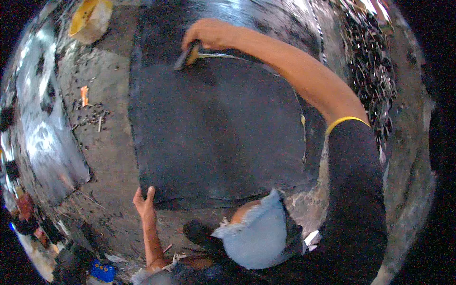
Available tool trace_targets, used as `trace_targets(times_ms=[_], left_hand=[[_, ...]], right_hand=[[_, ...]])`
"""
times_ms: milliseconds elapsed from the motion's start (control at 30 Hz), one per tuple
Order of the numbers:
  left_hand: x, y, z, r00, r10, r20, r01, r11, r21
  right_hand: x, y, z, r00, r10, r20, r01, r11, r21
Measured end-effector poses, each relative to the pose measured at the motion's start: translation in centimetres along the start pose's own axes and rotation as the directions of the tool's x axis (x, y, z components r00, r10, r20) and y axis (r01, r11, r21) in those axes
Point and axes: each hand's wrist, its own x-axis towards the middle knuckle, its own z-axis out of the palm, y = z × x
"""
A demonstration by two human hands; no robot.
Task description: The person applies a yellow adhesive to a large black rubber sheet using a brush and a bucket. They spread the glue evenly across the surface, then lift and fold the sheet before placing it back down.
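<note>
Sheet point(199, 128): one, dark, large, spread flat on the ground point(111, 156) in front of the person. Tool point(189, 56): one, short, dark with a yellowish part, at the sheet's upper left, blurred; contact with the sheet cannot be told. Right hand point(209, 34): closed round the tool, arm stretched over the sheet. Left hand point(144, 203): at the sheet's near left corner, thumb and a finger apart on it; pinching or only pressing, cannot tell. To the left: tub point(92, 21), yellow and whitish; orange scrap point(84, 96); shiny grey panel point(52, 147). To the right: heap of dark loops point(370, 66)
</note>
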Motion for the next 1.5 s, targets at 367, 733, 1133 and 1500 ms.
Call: trace_targets(times_ms=[367,733,1133,1500], left_hand=[[0.7,-0.2,0.7,0.999,-0.038,0.013,0.038,0.999,0.025],[1.3,-1.6,-0.1,0.991,0.096,0.095,-0.096,0.995,-0.013],[0.9,-1.1,-0.9,0.964,0.261,0.04,-0.264,0.954,0.144],[-0.7,-1.2,-1.1,0.947,0.313,0.076,-0.314,0.949,0.004]], right_hand=[[-38.6,-26.1,-5.3,0.494,0.866,0.083,-0.866,0.498,-0.039],[-43.0,-50.5,-1.3,0.292,0.945,-0.146,-0.955,0.296,0.006],[-41.0,-43.0,-12.8,0.126,0.989,-0.076,-0.874,0.147,0.463],[-27.5,-51.2,0.2,-0.235,0.885,-0.401,-0.949,-0.12,0.292]])
